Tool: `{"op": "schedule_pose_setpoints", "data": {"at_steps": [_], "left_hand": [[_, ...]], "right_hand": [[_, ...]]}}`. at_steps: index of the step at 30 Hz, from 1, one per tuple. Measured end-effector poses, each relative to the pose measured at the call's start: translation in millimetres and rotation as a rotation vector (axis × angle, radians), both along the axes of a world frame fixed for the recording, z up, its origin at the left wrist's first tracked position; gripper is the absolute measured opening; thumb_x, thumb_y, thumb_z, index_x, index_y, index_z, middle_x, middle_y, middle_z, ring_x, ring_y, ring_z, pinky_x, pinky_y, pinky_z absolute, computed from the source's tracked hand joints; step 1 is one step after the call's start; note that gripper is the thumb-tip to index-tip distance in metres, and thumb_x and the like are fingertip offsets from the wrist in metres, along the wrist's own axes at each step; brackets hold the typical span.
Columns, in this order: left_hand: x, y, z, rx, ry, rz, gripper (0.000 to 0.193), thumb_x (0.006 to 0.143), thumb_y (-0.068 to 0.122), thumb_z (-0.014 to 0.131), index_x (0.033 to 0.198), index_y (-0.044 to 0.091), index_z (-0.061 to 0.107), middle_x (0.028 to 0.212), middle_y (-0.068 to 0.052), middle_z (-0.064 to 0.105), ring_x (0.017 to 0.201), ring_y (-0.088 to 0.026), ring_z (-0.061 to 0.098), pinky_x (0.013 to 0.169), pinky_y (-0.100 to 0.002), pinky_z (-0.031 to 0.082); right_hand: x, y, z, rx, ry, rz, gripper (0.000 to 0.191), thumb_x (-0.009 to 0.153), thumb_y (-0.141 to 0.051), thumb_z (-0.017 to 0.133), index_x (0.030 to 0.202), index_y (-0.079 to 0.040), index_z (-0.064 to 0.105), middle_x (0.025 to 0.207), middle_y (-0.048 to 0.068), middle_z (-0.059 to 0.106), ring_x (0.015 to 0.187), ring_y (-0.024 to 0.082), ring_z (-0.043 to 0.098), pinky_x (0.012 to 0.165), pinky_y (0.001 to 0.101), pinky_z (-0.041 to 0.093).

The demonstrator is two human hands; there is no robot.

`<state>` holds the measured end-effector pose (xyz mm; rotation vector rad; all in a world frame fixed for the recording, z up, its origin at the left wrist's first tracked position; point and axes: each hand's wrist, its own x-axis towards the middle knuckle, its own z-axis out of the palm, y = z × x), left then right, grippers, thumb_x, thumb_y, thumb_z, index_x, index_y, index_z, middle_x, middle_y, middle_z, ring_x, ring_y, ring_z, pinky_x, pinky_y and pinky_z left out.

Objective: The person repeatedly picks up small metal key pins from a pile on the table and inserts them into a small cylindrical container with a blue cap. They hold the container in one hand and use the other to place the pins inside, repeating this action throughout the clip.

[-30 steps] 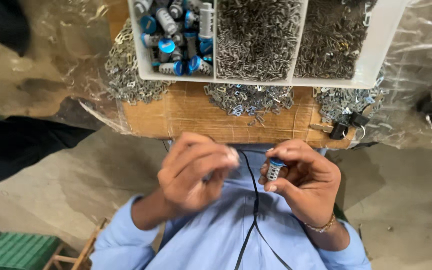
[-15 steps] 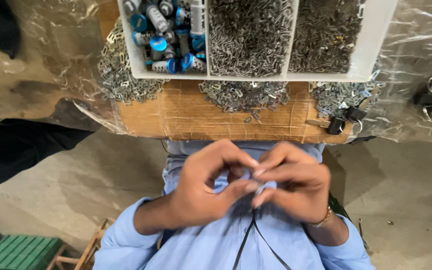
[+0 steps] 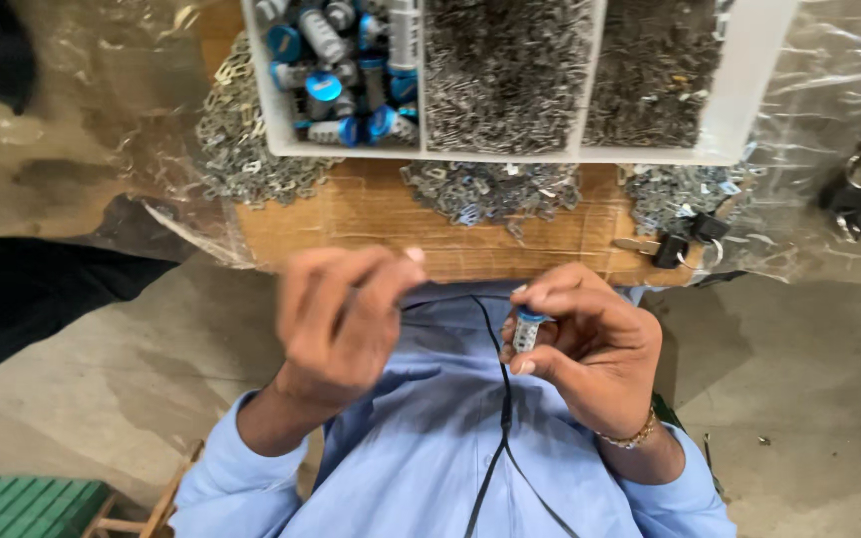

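Note:
My right hand is closed around a small silver cylinder with a blue cap, held upright in front of my blue shirt. My left hand hovers just left of it, blurred, with fingers curled toward the thumb. Whether it pinches a small part is not visible. The two hands are a little apart. Ahead, a white divided tray holds more blue-capped cylinders in its left compartment and small grey metal pieces in the other two.
The tray rests on a cardboard-covered board strewn with loose metal plates. Black-headed keys lie at its right edge. A black cable runs down my shirt. Crinkled plastic sheet flanks the board. Someone's dark clothing is at left.
The hands had come together over the cylinder half a second ago. Now my left hand has pulled away to the left, and the blue-capped cylinder shows again in my right hand.

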<state>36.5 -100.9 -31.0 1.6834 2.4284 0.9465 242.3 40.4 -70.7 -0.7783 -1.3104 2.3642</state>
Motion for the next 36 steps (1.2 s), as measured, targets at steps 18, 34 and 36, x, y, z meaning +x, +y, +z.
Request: {"op": "schedule_pose_setpoints", "data": {"at_steps": [18, 34, 36], "left_hand": [[36, 27, 1, 0.215, -0.422, -0.148, 0.022, 0.094, 0.004, 0.082, 0.108, 0.003, 0.066, 0.104, -0.006, 0.066, 0.092, -0.026, 0.061, 0.081, -0.036, 0.052], [23, 10, 1, 0.258, -0.537, -0.138, 0.022, 0.094, 0.009, 0.083, 0.108, 0.005, 0.066, 0.105, -0.006, 0.064, 0.094, -0.025, 0.06, 0.081, -0.036, 0.051], [22, 10, 1, 0.267, -0.582, -0.12, 0.022, 0.096, 0.008, 0.082, 0.109, 0.005, 0.065, 0.107, -0.006, 0.064, 0.095, -0.024, 0.061, 0.082, -0.035, 0.051]], "right_hand": [[10, 0, 0, 0.102, -0.015, -0.031, 0.037, 0.085, 0.008, 0.082, 0.12, 0.007, 0.071, 0.123, 0.018, 0.064, 0.091, 0.014, 0.069, 0.074, 0.0219, 0.062], [-8, -4, -6, 0.161, -0.026, 0.052, 0.036, 0.081, 0.005, 0.085, 0.115, 0.003, 0.073, 0.118, 0.017, 0.066, 0.094, 0.011, 0.067, 0.069, 0.0168, 0.055], [-12, -3, -7, 0.21, 0.016, 0.055, 0.039, 0.077, 0.004, 0.086, 0.112, 0.001, 0.072, 0.119, 0.016, 0.067, 0.101, 0.013, 0.068, 0.066, 0.0165, 0.056]]}}
